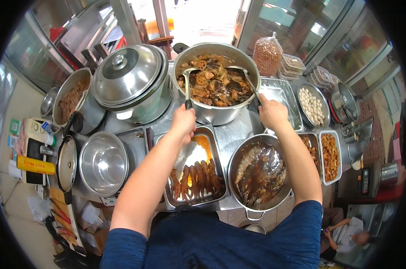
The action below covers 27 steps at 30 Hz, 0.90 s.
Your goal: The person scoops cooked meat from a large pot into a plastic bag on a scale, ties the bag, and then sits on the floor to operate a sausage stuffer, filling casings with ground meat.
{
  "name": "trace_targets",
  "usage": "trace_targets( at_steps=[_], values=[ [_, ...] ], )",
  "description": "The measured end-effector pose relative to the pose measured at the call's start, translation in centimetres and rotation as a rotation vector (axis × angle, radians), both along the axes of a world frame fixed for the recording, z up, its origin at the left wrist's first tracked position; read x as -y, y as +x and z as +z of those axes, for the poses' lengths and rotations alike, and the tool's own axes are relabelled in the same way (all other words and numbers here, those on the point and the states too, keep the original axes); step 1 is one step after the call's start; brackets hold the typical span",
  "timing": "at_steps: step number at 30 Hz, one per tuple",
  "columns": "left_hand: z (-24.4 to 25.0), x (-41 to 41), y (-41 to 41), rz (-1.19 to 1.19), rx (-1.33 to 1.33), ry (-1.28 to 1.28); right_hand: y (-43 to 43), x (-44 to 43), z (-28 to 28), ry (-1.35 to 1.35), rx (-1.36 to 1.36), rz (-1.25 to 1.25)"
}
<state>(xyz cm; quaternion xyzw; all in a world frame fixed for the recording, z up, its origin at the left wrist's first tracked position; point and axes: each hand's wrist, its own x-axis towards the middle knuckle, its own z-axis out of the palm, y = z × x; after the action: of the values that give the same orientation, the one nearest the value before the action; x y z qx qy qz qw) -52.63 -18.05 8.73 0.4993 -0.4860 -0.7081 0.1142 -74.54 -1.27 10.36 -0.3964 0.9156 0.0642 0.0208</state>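
Observation:
My left hand (183, 121) grips the black handle of a metal ladle (187, 84). Its head rests in the brown stew (219, 88) at the left side of a large metal pot (213, 114). In my right hand (272, 112) is a second long-handled metal utensil (252, 81), whose head dips into the stew at the right and is partly hidden. Lotus root slices (203, 77) show among the braised pieces. Below my left hand, a metal tray (219, 161) holds a row of braised chicken feet (198, 176) in orange sauce. Near my right forearm stands a pot (234, 188) of fish in dark broth.
At left stand a lidded cooker (129, 77), a pot of meat (72, 101) and a steel bowl (103, 163). Right of the stew are a film-covered tray (280, 95), a bag of peanuts (267, 57) and a bowl of pale balls (312, 106). A person (347, 232) sits at lower right.

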Motion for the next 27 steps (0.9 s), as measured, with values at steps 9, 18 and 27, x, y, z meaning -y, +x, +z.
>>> trace_targets(
  at_steps=[9, 18, 27],
  values=[
    [-1.0, 1.0, 4.8, -0.079, -0.152, -0.075, 9.5, -12.9, 2.7, -0.762, -0.033, -0.054],
    [-7.1, -14.1, 22.5, -0.951, -0.231, 0.03, 40.0, -43.4, -15.9, -0.609, 0.04, -1.249],
    [-4.8, -25.4, 22.0, -1.764, -0.395, -0.95, 80.2, -43.1, -30.3, -0.817, 1.159, -2.357]
  ],
)
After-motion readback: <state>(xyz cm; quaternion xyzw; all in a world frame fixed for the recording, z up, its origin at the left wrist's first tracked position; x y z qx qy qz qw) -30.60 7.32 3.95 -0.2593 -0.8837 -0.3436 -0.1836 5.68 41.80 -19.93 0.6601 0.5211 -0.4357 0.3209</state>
